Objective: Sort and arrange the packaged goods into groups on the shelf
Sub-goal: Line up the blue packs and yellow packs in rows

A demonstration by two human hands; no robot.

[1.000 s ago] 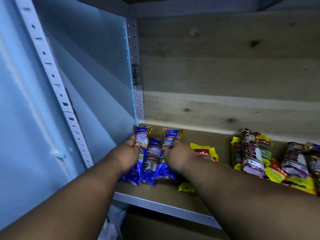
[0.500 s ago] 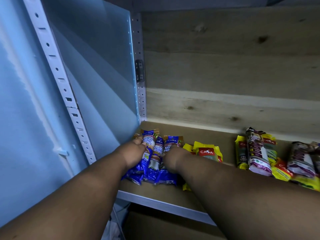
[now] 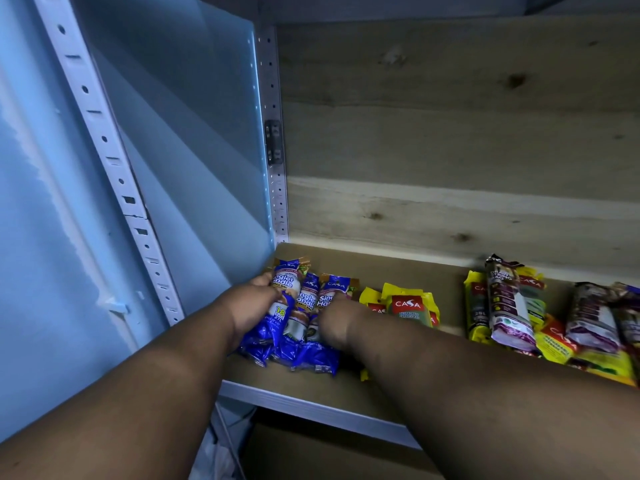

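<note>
Three blue garbage-bag packs (image 3: 306, 303) lie side by side at the left end of the brown shelf board (image 3: 408, 268). My left hand (image 3: 254, 304) grips the leftmost blue pack from its left side. My right hand (image 3: 337, 322) presses on the rightmost blue pack, fingers curled over it. Just right of my right hand lie yellow packs (image 3: 407, 304) with red labels. Farther right sits a mixed pile of yellow packs and purple packs (image 3: 509, 306); more purple packs (image 3: 594, 317) reach the right edge.
A pale blue side panel (image 3: 180, 150) with a perforated white upright (image 3: 104, 161) closes the shelf on the left. Wooden planks (image 3: 450, 140) form the back wall. The shelf's grey front rail (image 3: 311, 408) runs below my forearms.
Both hands have squeezed the three blue packs closer together and nudged them slightly toward the back left corner. The view has shifted a little.
</note>
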